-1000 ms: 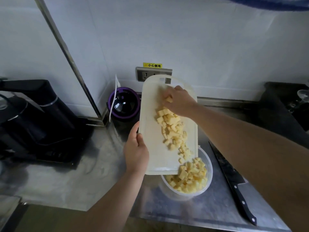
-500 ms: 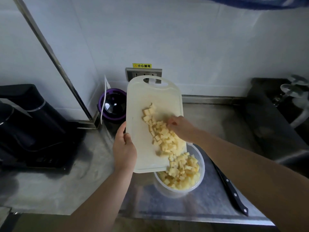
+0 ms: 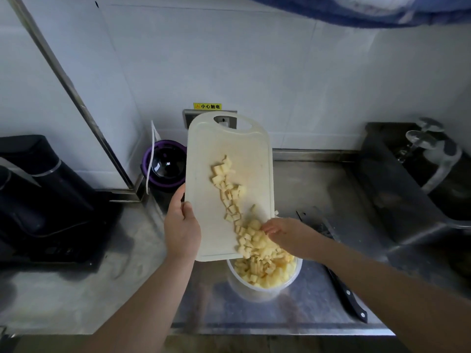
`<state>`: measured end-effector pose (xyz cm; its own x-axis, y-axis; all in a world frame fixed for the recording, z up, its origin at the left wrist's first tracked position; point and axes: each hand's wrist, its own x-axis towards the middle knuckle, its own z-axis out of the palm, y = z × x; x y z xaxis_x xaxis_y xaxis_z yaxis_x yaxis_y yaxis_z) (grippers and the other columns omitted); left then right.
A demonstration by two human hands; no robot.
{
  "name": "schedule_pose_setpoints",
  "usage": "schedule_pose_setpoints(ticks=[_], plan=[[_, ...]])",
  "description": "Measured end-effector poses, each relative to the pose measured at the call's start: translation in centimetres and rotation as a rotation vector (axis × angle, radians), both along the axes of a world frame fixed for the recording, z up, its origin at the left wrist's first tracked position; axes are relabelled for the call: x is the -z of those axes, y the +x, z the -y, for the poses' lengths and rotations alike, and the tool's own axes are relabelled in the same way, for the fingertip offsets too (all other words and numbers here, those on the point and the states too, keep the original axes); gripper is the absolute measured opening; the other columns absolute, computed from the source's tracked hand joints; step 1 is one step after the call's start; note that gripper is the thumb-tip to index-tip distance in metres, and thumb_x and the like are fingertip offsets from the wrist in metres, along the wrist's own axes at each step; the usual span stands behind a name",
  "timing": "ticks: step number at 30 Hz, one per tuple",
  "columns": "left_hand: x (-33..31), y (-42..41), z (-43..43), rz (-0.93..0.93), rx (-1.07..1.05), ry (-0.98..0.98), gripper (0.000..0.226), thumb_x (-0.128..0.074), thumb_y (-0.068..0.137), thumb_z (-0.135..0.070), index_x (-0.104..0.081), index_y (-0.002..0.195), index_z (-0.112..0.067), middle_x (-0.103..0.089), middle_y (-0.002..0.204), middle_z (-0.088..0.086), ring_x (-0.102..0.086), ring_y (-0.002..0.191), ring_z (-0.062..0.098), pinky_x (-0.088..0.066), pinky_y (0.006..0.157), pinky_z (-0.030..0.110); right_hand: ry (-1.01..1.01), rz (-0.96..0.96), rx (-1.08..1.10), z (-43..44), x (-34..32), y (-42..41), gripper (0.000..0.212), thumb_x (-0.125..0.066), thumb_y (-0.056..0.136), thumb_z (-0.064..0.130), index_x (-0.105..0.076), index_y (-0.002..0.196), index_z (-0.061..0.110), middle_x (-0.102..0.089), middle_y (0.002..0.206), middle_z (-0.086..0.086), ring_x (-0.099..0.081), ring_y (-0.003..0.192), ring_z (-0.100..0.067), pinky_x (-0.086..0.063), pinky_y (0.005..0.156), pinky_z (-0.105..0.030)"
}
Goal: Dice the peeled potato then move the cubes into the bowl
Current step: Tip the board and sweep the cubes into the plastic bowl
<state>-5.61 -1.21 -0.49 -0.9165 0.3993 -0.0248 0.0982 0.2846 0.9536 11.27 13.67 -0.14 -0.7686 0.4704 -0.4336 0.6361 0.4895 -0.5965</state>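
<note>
Potato cubes [image 3: 230, 197] are sitting on tilted board [image 3: 204, 154] over bowl [image 3: 254, 293], left hand [image 3: 182, 230] gripping it, right hand [image 3: 286, 234] touching them open-fingered, risking overshoot.

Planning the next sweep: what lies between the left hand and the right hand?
Head view: the tilted white plastic cutting board, gripped by the left hand, bearing a trail of yellow potato cubes toward the right hand.

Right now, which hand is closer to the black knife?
Right. The right hand is at the bowl's far rim, just left of the knife. The left hand grips the cutting board's left edge, farther left, beyond the bowl.
</note>
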Motion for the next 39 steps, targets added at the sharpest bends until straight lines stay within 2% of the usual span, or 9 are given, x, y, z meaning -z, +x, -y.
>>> schedule_pose_setpoints(ticks=[3,7,9,12,19,26,31,34,39], plan=[[-0.3,0.3,0.1,-0.026,0.030,-0.001,0.044,-0.031,0.103,-0.010,-0.046,0.139,-0.030,-0.058,0.126,-0.008,-0.055,0.112,0.009,-0.045,0.095,0.028,0.149,-0.013,-0.045,-1.2,-2.8,-1.1,0.026,-0.047,0.101,0.021,-0.063,0.121,0.024,-0.062,0.115,0.008,-0.066,0.095,-0.010,-0.051,0.077,-0.015],[-1.0,0.8,0.1,-0.052,0.072,0.012,0.044,-0.031,0.104,-0.012,-0.045,0.140,-0.032,-0.057,0.125,-0.013,-0.055,0.110,0.005,-0.043,0.092,0.023,0.323,-0.325,-0.052,-2.0,-7.0,-5.9,0.027,-0.053,0.098,0.018,-0.061,0.124,0.019,-0.060,0.108,0.007,-0.062,0.094,-0.012,-0.046,0.075,-0.010],[-1.1,1.0,0.0,-0.079,0.090,0.000,0.043,-0.031,0.104,-0.013,-0.044,0.142,-0.030,-0.056,0.124,-0.014,-0.054,0.109,0.004,-0.042,0.093,0.023,0.413,-0.437,-0.068,-2.2,-8.0,-8.6,0.033,-0.059,0.095,0.018,-0.059,0.128,0.014,-0.058,0.118,-0.004,-0.058,0.103,-0.019,-0.044,0.085,-0.019],[-1.3,1.2,-0.1,-0.110,0.108,-0.003,0.042,-0.032,0.104,-0.014,-0.044,0.142,-0.029,-0.055,0.121,-0.016,-0.053,0.107,0.002,-0.042,0.091,0.021,0.487,-0.423,-0.059,-2.3,-7.8,-10.8,0.037,-0.062,0.090,0.022,-0.058,0.127,0.019,-0.047,0.115,-0.002,-0.049,0.110,-0.024,-0.045,0.092,-0.034],[-0.7,1.2,0.1,-0.110,0.078,-0.008,0.043,-0.033,0.104,-0.013,-0.045,0.141,-0.030,-0.057,0.123,-0.016,-0.054,0.111,0.004,-0.041,0.091,0.021,0.568,-0.453,-0.175,-0.5,-5.0,-9.8,0.022,-0.063,0.091,0.029,-0.060,0.108,0.016,-0.041,0.101,0.006,-0.041,0.094,-0.018,-0.039,0.077,-0.029],[-0.8,1.1,0.0,-0.074,0.071,0.020,0.044,-0.032,0.103,-0.010,-0.045,0.141,-0.028,-0.057,0.130,-0.011,-0.053,0.115,0.005,-0.042,0.097,0.022,0.603,-0.411,-0.268,2.2,-0.3,-5.8,0.018,-0.064,0.091,0.019,-0.063,0.106,0.010,-0.054,0.107,-0.012,-0.051,0.096,-0.030,-0.051,0.077,-0.042],[-1.3,1.3,-0.1,-0.082,0.079,0.003,0.044,-0.031,0.104,-0.010,-0.044,0.142,-0.028,-0.051,0.127,-0.018,-0.048,0.112,-0.002,-0.037,0.094,0.017,0.592,-0.446,-0.282,3.4,2.2,-3.0,0.041,-0.081,0.073,0.016,-0.051,0.100,0.026,-0.061,0.092,-0.004,-0.060,0.075,-0.027,-0.044,0.055,-0.024],[-1.5,1.4,0.0,-0.075,0.095,0.007,0.044,-0.032,0.104,-0.011,-0.043,0.142,-0.030,-0.051,0.125,-0.020,-0.047,0.107,-0.008,-0.036,0.086,0.005,0.557,-0.486,-0.265,3.0,-0.2,-3.3,0.018,-0.071,0.084,0.017,-0.066,0.101,0.017,-0.063,0.101,-0.005,-0.060,0.087,-0.028,-0.054,0.069,-0.036],[-1.6,1.7,0.2,-0.088,0.116,0.010,0.043,-0.032,0.104,-0.012,-0.045,0.140,-0.032,-0.058,0.110,-0.025,-0.052,0.092,-0.021,-0.036,0.071,-0.005,0.599,-0.652,-0.015,-1.3,-5.9,-8.1,0.016,-0.060,0.090,0.007,-0.063,0.106,0.002,-0.058,0.106,-0.013,-0.055,0.098,-0.030,-0.050,0.082,-0.040]])
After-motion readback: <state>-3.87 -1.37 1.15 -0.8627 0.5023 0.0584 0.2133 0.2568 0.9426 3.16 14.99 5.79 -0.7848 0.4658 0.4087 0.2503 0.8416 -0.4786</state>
